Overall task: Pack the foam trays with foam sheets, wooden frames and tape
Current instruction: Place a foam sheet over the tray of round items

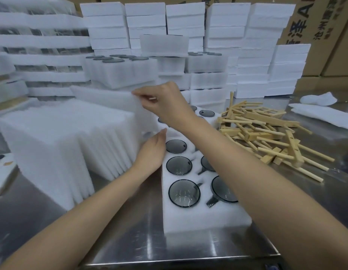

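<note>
A white foam tray (188,223) lies in front of me on the steel table, with several dark glass cups sunk in its holes. To its left stands a thick stack of white foam sheets (58,137). My right hand (165,102) pinches the upper corner of the top foam sheet (110,98), which is lifted off the stack. My left hand (152,151) lies with straight fingers against the stack's right side, beside the tray. A heap of wooden frames (266,131) sits to the right of the tray. No tape is in view.
Filled foam trays (120,73) and stacks of white foam blocks (223,36) rise behind the work area. Cardboard boxes (328,26) stand at the back right. Loose foam pieces (321,112) lie at the far right, and another cup tray (1,172) is at the left edge.
</note>
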`<state>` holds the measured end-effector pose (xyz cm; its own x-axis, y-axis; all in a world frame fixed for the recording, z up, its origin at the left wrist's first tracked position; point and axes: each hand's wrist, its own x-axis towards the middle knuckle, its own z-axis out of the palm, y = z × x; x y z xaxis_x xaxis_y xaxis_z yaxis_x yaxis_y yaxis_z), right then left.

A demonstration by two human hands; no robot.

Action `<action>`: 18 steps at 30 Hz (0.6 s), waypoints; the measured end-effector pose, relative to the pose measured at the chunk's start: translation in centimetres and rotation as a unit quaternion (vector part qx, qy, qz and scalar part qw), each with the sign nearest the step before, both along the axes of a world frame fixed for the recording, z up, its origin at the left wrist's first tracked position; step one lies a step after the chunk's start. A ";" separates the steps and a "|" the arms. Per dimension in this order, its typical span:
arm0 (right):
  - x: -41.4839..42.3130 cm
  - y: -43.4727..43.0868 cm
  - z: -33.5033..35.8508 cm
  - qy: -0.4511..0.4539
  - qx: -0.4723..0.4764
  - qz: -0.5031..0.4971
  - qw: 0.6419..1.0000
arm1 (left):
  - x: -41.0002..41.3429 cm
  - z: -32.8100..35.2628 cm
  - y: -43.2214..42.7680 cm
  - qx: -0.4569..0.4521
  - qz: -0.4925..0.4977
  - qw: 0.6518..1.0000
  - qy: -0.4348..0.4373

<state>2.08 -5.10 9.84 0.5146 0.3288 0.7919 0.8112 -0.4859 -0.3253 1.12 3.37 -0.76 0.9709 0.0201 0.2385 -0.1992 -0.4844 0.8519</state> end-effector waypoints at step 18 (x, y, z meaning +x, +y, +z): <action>-6.0 -10.7 -0.4 0.186 0.488 -0.026 0.853 | 2.5 -1.2 1.1 -0.080 -0.061 0.992 -0.076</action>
<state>-3.94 -15.79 9.39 0.7830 -0.4240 0.4551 0.5499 0.1300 -0.8250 3.66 4.46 -1.98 0.9216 -0.0449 0.3855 -0.3797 -0.3096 0.8718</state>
